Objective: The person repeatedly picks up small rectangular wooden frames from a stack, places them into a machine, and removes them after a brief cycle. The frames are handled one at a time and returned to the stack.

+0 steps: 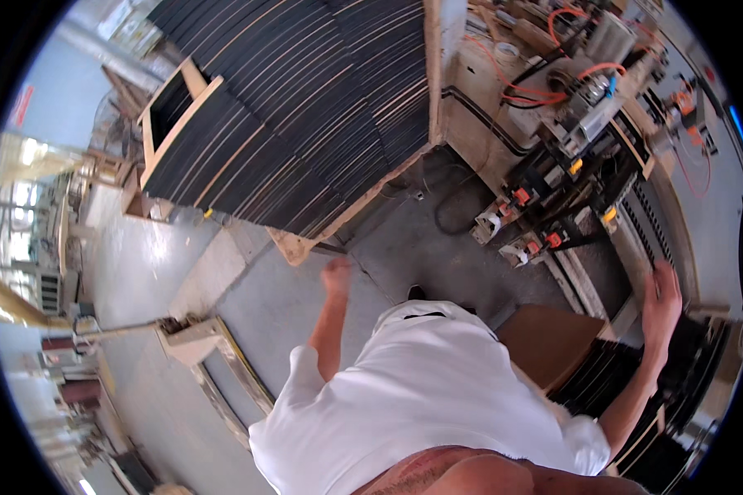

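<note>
My left hand (335,276) hangs over the grey floor, close to the lower corner of a large stack of dark frames or panels (289,107) on a wooden pallet (295,246). The hand is smeared by motion, and nothing can be made out in it. On the right, my right hand (662,301) is raised beside a long machine with a dark slotted rail (648,223). Its fingers are stretched out and apart, with nothing visible in them. Whether they touch the rail I cannot tell.
Clamps with orange and black parts (545,239) sit on the machine. A brown board (549,338) lies by my right side, next to dark stacked pieces (607,375). Behind my left arm stands a wooden cart frame (223,363). A light wooden frame (177,115) leans on the stack.
</note>
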The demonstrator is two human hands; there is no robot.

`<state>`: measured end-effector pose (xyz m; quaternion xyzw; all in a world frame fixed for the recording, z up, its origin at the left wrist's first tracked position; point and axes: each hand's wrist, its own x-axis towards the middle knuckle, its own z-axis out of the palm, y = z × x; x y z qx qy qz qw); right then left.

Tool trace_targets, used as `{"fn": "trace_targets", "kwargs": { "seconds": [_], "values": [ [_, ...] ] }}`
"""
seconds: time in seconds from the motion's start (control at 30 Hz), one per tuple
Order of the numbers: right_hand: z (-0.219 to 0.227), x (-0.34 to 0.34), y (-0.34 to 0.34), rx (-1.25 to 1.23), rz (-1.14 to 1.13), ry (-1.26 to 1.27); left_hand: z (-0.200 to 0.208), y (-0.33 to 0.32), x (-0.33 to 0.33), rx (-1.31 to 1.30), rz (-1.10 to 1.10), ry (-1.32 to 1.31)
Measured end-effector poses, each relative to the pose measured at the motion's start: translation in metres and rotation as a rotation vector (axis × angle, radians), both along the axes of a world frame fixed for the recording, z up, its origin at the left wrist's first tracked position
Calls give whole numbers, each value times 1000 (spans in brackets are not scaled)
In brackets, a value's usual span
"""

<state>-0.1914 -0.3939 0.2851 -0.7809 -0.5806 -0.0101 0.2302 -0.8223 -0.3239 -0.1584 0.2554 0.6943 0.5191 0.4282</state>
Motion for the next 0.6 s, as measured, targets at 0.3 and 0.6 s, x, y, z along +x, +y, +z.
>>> {"fn": "trace_targets", "kwargs": {
  "seconds": [0.3,0.6],
  "values": [
    [2,58,-28,-30,3,47,453,115,65,822,-348,356],
    [6,92,-81,-24,-30,-84,413,133,103,763,-239,-201]
  ]
}}
